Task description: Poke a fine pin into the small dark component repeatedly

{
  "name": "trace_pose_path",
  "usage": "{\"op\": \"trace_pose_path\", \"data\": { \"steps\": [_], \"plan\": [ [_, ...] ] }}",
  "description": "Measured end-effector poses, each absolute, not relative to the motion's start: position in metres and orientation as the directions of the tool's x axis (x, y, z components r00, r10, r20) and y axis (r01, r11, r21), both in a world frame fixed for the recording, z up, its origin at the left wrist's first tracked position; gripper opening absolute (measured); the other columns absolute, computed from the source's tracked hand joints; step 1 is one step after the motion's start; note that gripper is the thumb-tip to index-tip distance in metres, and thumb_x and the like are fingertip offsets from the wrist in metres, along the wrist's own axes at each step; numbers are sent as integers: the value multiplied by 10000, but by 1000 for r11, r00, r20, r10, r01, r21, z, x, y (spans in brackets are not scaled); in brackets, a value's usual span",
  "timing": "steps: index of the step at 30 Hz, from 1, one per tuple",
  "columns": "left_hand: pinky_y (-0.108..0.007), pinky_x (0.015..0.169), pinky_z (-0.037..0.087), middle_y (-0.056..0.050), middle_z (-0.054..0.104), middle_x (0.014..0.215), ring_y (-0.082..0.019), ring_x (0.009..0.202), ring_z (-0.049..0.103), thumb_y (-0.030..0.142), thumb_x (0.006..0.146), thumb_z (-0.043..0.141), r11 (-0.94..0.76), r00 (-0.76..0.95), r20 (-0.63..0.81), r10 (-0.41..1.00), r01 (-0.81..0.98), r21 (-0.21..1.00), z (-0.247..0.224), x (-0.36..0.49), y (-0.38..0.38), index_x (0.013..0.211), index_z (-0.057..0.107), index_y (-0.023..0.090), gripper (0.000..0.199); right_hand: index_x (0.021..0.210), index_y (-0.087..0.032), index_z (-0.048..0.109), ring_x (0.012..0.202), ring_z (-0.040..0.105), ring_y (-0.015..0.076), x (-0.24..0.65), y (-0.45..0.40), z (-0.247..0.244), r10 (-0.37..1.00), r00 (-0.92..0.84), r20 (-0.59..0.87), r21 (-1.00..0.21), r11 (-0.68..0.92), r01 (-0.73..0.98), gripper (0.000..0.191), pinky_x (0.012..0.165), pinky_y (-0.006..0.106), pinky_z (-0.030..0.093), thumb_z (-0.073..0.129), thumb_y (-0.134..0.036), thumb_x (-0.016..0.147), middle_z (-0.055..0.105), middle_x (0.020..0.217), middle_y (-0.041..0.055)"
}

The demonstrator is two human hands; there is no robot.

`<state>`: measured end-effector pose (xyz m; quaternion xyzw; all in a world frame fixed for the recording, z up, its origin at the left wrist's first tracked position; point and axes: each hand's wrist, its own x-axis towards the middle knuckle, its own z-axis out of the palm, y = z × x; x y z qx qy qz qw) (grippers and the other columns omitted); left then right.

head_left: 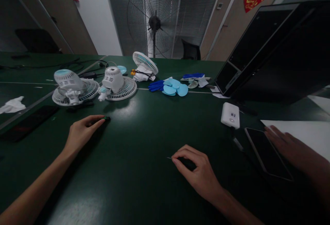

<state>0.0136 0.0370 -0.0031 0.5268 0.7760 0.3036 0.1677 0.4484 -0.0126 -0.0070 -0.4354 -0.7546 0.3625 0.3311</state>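
Observation:
My left hand (pixel 84 130) reaches over the table at the left, thumb and fingers pinching a small black and green piece (pixel 106 118). In front of it lie two white fan heads: one fan (pixel 69 84) at the far left and another fan (pixel 116 84) beside it, both grille down. Near the middle, my right hand (pixel 194 170) is closed in a pinch, low over the table. A thin metal shaft (pixel 169 158) sticks out from its fingertips to the left. The rest of that tool is mostly hidden in the hand, so its kind is unclear.
Behind are a third small fan (pixel 145 67), a light-blue fan blade (pixel 175 87) and blue gloves (pixel 156 85). To the right stand a white box (pixel 230 115) with a cable, a phone (pixel 268 152), another person's hand (pixel 291 146) and a large black monitor (pixel 278 53).

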Motion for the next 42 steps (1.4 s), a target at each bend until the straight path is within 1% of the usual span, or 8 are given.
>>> {"op": "trace_pose_path", "data": {
  "steps": [4,12,16,22,24,30,35,42],
  "plan": [
    [-337,769,529,-59,761,1227,-313,996,694,680,819,658,267,-384,55,922,732,626,-4,15,36,1209,771,270,577,973,-242,751,874,707,182,448,-13,-5,899,-401,173,-840,348,416,111,777,308,543,648,-202,981,726,949,20],
    [-378,970,542,-87,766,1178,-301,1039,722,600,919,559,1,-143,318,937,913,409,-15,14,35,1148,769,220,491,964,-239,755,864,713,194,448,-13,-5,898,-393,200,-837,365,409,112,774,322,552,648,-205,976,733,935,28],
    [-400,961,574,-72,775,1176,-298,1060,731,606,931,570,-70,-58,247,967,874,481,-14,41,28,1144,777,266,451,963,-237,755,870,716,196,447,-13,-3,895,-400,197,-834,367,412,116,771,321,565,645,-207,979,736,943,33],
    [-333,962,581,-37,770,1157,-194,1087,716,342,1039,567,-514,483,252,839,548,660,-23,155,-1,1172,750,291,232,988,-239,748,852,713,185,445,-16,-5,862,-448,237,-772,447,452,137,774,313,560,629,-172,977,722,957,31],
    [-315,933,584,-40,773,1120,-178,1053,715,300,1034,589,-570,554,291,780,435,697,-26,186,-9,1169,733,267,200,992,-238,747,838,712,181,444,-18,-6,849,-464,253,-744,477,468,149,775,313,556,621,-160,976,717,951,30],
    [-340,864,582,-49,739,1072,-193,989,696,282,989,656,-498,522,240,818,436,750,-23,202,-15,1152,697,267,168,1005,-234,728,810,713,179,449,-21,-7,823,-490,287,-671,538,511,149,729,309,542,604,-156,981,712,941,34],
    [-345,883,564,-47,686,1151,-197,1037,652,229,941,695,-437,491,175,854,492,753,-19,197,-14,1276,631,285,346,1019,-231,721,825,711,180,457,-17,-8,827,-485,283,-640,540,547,148,739,303,545,588,-172,996,708,962,42],
    [-380,995,487,-32,666,1144,-196,1086,604,214,982,657,-482,530,184,828,504,716,-21,199,-10,1142,674,255,166,1029,-248,730,802,699,167,456,-16,-16,819,-488,300,-623,556,550,160,734,292,531,593,-173,994,701,946,24]
  ]
}}
